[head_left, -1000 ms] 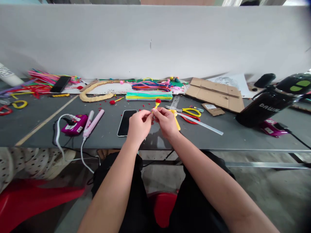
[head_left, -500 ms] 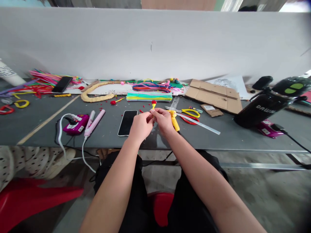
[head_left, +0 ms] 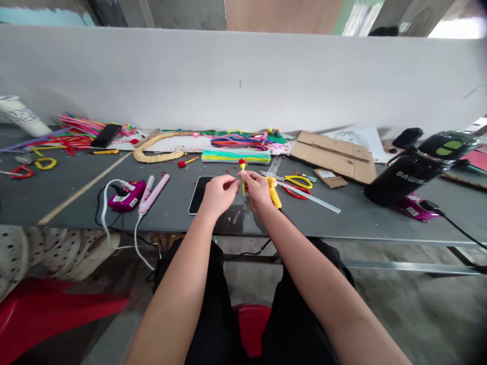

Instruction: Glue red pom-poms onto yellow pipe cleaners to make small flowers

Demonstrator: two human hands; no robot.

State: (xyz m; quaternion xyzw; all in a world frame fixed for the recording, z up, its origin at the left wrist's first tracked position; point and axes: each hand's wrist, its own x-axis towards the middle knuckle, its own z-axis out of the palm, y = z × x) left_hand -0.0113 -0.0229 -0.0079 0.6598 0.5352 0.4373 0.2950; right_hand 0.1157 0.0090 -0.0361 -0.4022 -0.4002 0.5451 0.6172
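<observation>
My right hand (head_left: 255, 188) pinches the yellow stem of a small pipe-cleaner flower (head_left: 242, 165) with a fuzzy red top. The flower stands nearly upright, its stem running down between my hands. Just left of the stem is my left hand (head_left: 220, 193), apart from it. Its thumb and fingertips are drawn together; whether something small is between them cannot be made out. Under my left hand lies a phone (head_left: 197, 195), partly covered. Close to the right of my right hand rests a yellow glue gun (head_left: 274, 195) with a long translucent glue stick (head_left: 319, 200).
Yellow-handled scissors (head_left: 299, 181) and a red-handled pair (head_left: 297, 192) lie right. Pipe-cleaner bundles (head_left: 236, 156) and cardboard (head_left: 335, 157) are behind. A pink straightener (head_left: 154, 195) and purple power socket (head_left: 127, 196) with cables lie left; a black bottle (head_left: 414, 170) stands right.
My left hand has drawn back left from the stem, its fingers coming away from my right hand. More of the yellow stem shows. The view has tilted slightly up.
</observation>
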